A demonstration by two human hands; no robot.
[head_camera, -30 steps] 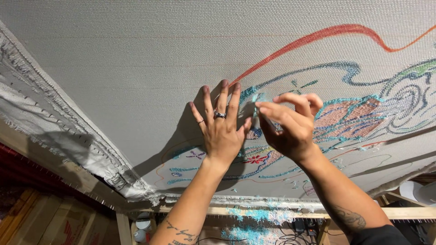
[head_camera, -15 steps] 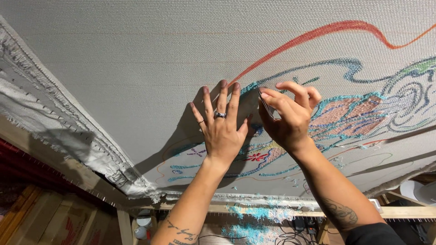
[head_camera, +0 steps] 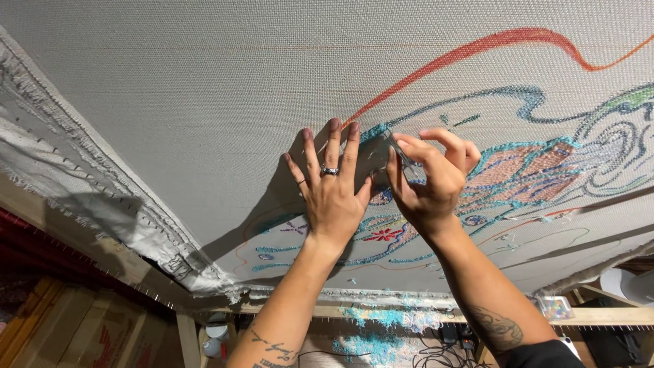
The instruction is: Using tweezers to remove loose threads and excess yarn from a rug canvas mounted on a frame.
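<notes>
The small metal tool (head_camera: 402,153), thin and silvery, sits pinched between thumb and fingertips of the right hand (head_camera: 429,184), its tip against the stretched backing cloth (head_camera: 225,88) at the teal outline of the tufted design (head_camera: 531,170). What kind of tool it is cannot be told. The left hand (head_camera: 332,194) lies flat on the cloth just beside it, fingers spread, holding nothing; 2 rings show on it. The 2 hands nearly touch at the thumbs. A red yarn line (head_camera: 477,48) curves across the cloth above them. The cloth is fixed to a wooden frame (head_camera: 88,238) along its frayed edge. Teal yarn scraps (head_camera: 388,317) lie on the lower frame rail.
</notes>
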